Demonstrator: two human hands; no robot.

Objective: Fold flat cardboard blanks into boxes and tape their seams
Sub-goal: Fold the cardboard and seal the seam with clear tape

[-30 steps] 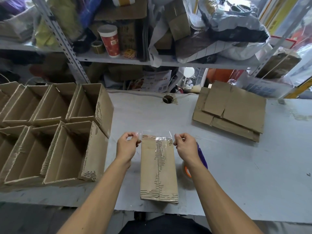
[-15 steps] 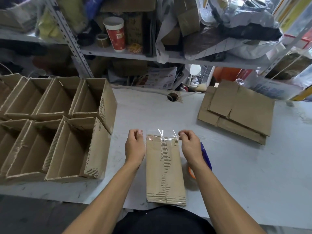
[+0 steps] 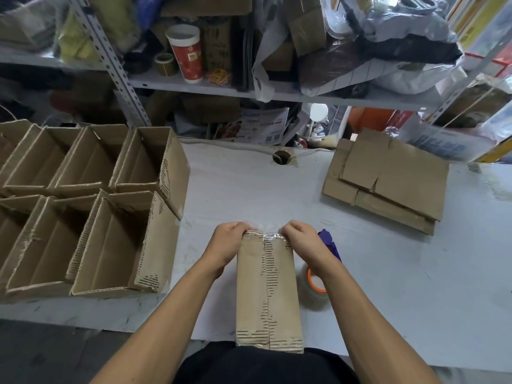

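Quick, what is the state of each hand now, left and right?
Left hand: fingers curled, pressing the clear tape over the far edge of the box.
Right hand: fingers curled on the same tape end.

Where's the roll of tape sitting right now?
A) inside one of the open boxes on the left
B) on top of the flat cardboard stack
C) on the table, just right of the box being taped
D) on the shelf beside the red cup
C: the tape roll with its orange core rests on the table, partly under the right forearm, beside the box.
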